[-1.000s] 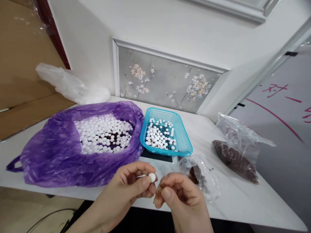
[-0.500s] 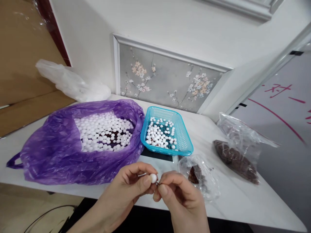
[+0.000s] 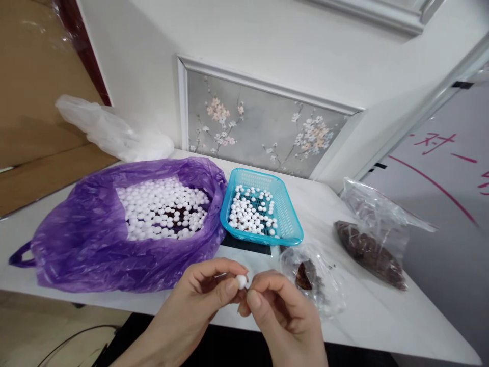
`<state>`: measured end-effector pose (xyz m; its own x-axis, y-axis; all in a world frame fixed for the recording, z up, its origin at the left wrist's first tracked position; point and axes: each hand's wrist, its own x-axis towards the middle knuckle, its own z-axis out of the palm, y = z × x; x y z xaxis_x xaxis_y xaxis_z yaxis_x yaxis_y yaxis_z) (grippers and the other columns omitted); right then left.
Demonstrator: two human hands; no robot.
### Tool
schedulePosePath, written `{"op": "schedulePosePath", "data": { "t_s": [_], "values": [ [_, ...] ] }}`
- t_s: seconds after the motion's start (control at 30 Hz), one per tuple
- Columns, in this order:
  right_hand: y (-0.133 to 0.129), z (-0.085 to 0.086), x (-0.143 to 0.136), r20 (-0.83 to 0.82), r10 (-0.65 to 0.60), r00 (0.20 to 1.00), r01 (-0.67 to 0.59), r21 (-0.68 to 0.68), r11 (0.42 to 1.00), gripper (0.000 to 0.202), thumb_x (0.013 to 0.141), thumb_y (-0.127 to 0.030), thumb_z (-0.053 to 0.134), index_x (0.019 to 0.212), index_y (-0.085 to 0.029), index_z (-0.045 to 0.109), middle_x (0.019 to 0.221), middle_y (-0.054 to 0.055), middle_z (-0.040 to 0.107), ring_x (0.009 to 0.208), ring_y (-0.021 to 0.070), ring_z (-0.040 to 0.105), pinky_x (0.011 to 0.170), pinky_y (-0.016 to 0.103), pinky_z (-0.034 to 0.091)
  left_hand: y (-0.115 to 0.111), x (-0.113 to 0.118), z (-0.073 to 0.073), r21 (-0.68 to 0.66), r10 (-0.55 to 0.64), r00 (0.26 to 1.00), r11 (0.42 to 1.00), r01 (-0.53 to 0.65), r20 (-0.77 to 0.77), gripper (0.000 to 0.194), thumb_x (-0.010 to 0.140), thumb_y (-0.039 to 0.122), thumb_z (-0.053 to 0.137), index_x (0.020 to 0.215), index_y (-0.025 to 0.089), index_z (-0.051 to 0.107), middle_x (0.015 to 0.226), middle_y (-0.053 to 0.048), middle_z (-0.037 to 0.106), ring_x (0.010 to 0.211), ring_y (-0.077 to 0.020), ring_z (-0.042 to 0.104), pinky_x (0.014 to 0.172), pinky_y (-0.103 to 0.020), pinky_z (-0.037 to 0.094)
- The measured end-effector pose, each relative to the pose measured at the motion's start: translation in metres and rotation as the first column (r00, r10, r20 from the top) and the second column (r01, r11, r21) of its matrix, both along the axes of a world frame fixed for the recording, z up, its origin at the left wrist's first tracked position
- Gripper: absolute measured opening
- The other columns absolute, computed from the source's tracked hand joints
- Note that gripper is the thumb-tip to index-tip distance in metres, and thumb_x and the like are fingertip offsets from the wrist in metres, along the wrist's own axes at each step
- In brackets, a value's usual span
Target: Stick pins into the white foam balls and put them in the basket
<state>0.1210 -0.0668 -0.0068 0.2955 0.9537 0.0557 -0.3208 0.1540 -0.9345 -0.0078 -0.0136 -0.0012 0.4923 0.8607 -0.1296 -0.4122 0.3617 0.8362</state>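
Between the thumb and fingers of my left hand (image 3: 208, 293) is a small white ball (image 3: 241, 281). My right hand (image 3: 282, 306) is pinched closed right beside it, fingertips almost touching the ball; what they grip is too small to make out. Behind my hands stands a turquoise plastic basket (image 3: 292, 224) with many white balls (image 3: 244, 211) in it. To its left lies an open purple plastic bag (image 3: 95, 255) full of similar white balls (image 3: 153, 204), with something dark showing among them.
Near my right hand lies a crumpled clear bag (image 3: 324, 285) with dark brown bits. Farther right is a zip bag (image 3: 370, 250) of brown material. A white plastic bag (image 3: 114, 132) sits at the back left. The white table (image 3: 401, 326) meets a wall with a framed floral panel (image 3: 263, 122).
Both hands stay nearly in place. The dark tip seen between the ball and my right fingers no longer shows; a small pale spot is there now. The view has shifted slightly.
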Motion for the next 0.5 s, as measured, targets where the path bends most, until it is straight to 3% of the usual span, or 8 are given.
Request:
{"op": "schedulePosePath", "data": {
  "t_s": [0.33, 0.5],
  "values": [
    [-0.0006, -0.0001, -0.0009, 0.001, 0.025, 1.0, -0.025, -0.044, 0.999, 0.018, 0.079, -0.035, 0.079, 0.074, -0.021, 0.069, 0.065, -0.001, 0.065, 0.061, 0.012, 0.062, 0.062, 0.022, 0.048, 0.0039, -0.0047, -0.008, 0.187, 0.041, 0.997, 0.982, -0.028, -0.068, 0.005, 0.079, 0.021, 0.078, 0.079, 0.024, 0.083, 0.081, -0.002, 0.071, 0.07, -0.0128, 0.059, 0.067, -0.024, 0.049],
    [0.0013, -0.0025, 0.0009, -0.052, 0.065, 0.997, -0.068, -0.058, 0.996, 0.02, 0.079, -0.035, 0.079, 0.074, -0.02, 0.067, 0.061, 0.0, 0.065, 0.058, 0.0125, 0.061, 0.058, 0.022, 0.047, 0.005, -0.003, -0.0058, 0.194, 0.044, 0.998, 0.98, -0.033, -0.053, 0.005, 0.077, 0.023, 0.08, 0.079, 0.025, 0.084, 0.081, -0.002, 0.072, 0.076, -0.015, 0.064, 0.072, -0.024, 0.051]
  ]
}}
